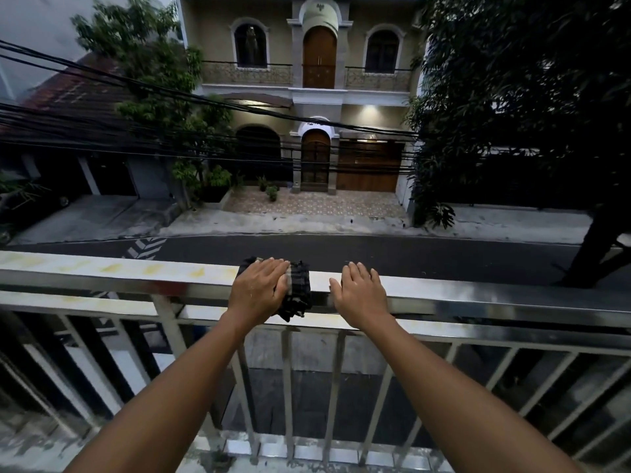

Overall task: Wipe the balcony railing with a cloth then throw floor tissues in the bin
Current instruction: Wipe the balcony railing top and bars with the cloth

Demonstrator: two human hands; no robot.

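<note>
At the centre of the frame our left hand (261,288) presses flat, fingers straight, on the dark cloth (298,285) draped over the railing (102,274), while our right hand (358,290) rests open beside it on the rail.

dark black-and-grey striped cloth (298,285), shiny silver railing (478,298) with yellowish blotches on its left stretch, cream house (317,97) with brown wooden doors, patterned tile forecourt (314,203)
</note>
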